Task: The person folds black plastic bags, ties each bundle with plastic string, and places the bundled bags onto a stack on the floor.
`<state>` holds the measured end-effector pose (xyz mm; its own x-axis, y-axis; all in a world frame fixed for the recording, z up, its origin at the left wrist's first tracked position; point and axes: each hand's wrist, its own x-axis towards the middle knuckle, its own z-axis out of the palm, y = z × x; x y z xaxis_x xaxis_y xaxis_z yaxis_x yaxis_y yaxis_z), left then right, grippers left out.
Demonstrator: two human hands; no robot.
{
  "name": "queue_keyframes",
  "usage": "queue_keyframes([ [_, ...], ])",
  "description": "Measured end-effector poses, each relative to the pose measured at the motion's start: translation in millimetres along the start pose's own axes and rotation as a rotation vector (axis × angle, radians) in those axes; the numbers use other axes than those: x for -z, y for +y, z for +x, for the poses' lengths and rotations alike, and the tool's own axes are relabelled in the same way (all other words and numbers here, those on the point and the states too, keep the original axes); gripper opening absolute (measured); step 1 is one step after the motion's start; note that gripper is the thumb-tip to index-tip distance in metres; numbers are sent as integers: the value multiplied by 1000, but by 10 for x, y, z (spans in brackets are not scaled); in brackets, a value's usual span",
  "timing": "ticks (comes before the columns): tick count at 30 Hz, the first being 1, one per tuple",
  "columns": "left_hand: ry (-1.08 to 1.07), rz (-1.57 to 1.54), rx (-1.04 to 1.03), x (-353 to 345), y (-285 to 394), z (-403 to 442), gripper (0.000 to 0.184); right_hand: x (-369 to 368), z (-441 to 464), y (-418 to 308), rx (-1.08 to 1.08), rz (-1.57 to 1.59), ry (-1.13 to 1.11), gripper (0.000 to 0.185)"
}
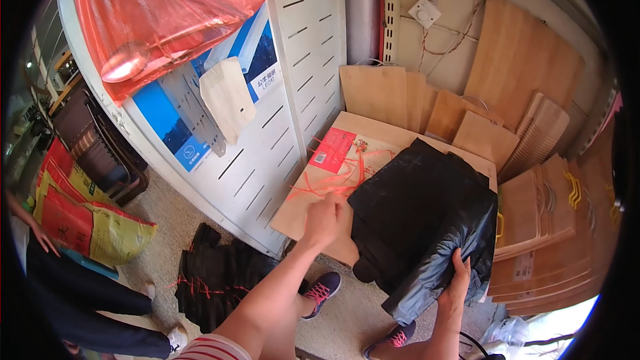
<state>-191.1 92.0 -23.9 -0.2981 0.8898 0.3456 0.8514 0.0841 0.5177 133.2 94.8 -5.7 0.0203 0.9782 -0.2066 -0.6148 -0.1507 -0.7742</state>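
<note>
A stack of black plastic bags (420,193) lies on a wooden board (293,217), its near edge folded over and shiny. My right hand (457,281) grips this folded near edge, thumb on top, with the other fingers partly hidden. Left of the bags, my left hand (325,219) is closed in a fist above the board, close to loose orange strings (333,180). Whatever it may hold cannot be made out. A red label with a barcode (332,149) lies on the board behind the strings.
Wooden cutting boards (373,93) lean on the wall, and more stand at right (537,213). Tied black bundles (217,277) lie on the floor. A slotted white panel (267,140) rises at left. Another person's leg (93,313) shows at lower left.
</note>
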Motion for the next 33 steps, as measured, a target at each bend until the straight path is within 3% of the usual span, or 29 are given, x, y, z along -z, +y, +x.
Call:
queue_keyframes([
  [1,-27,-357,54,50,192,4,13,-12,-10,-23,2,9,4,39],
  [4,-67,-604,-114,-60,585,-147,15,41,-27,-41,-4,4,-36,40],
  [6,-241,-664,-169,-169,800,-282,19,38,-37,-74,24,71,-109,39],
  [9,-496,-648,-429,-389,992,-519,28,192,-6,-97,11,184,-99,35],
  [11,-619,-442,-698,-534,1008,-667,39,359,29,-104,-16,318,-37,32],
  [14,-761,-244,-760,-473,1036,-658,38,381,-34,-208,16,316,-58,31],
  [16,-545,-250,-638,-348,1055,-578,28,421,-22,-292,29,189,-283,41],
  [18,-441,-248,-500,-358,948,-454,23,261,-92,-325,15,-11,-136,41],
  [21,-464,32,-427,-227,804,-326,19,96,-109,-225,-49,-197,-209,38],
  [25,-558,16,-412,-194,734,-332,11,-71,-46,-71,-198,-298,-357,44],
  [28,-459,36,-472,-331,655,-398,15,-180,32,68,-201,-450,-436,48],
  [30,-460,148,-388,-327,639,-390,16,-153,145,238,-139,-524,-441,51],
  [32,-455,102,-298,-279,673,-380,15,-139,252,318,274,-1142,-339,56],
  [33,-453,63,-212,-252,695,-370,14,-115,289,355,310,-1217,-280,59],
])
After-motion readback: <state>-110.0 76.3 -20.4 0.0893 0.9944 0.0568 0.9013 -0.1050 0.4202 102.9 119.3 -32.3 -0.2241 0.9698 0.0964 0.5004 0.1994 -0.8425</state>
